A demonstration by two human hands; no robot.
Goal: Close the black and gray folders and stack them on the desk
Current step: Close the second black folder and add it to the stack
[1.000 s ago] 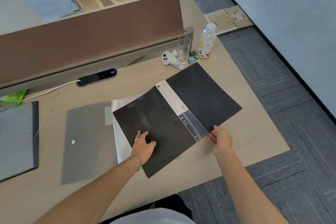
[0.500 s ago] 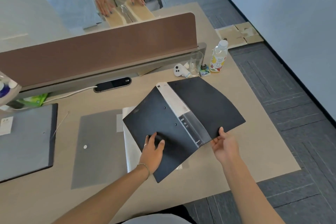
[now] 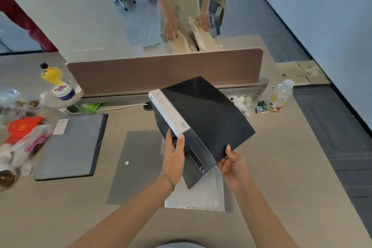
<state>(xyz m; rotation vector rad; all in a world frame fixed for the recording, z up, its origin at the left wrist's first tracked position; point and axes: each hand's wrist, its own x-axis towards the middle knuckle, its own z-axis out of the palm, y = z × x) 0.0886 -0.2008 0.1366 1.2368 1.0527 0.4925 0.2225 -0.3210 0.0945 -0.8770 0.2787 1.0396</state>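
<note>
The black folder (image 3: 207, 119) was off the worktop (image 3: 281, 167), half folded. The left hand (image 3: 174, 157) gripped the 9 o'clock cover near the spine; the right hand (image 3: 233, 165) pinched the 5 o'clock corner. The covers should be aligned before pressing flat. The gray folder (image 3: 70, 147) lay at 9 o'clock.

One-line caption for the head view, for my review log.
Both hands, left hand and right hand, fold the black folder shut above the desk.
</note>
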